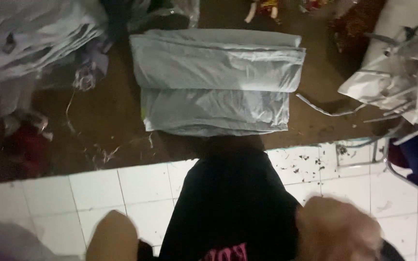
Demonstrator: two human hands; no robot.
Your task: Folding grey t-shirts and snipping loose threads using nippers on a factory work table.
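Now your hands, left (112, 239) and right (338, 229), are gripping a black garment (233, 203) over the tiled floor (122, 188), below folded grey cloth (216, 79).

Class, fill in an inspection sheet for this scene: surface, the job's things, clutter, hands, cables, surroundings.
Surface: white tiled floor meeting brown floor, specked with threads.
Job's things: black garment with pink print, between both hands; folded grey cloth stack beyond it.
Clutter: grey fabric heap at left; scraps on the tiles.
Hands: left hand and right hand blurred at the garment's lower edge; grip unclear.
Cables: nothing seen.
Surroundings: white plastic bag of hangers at right.
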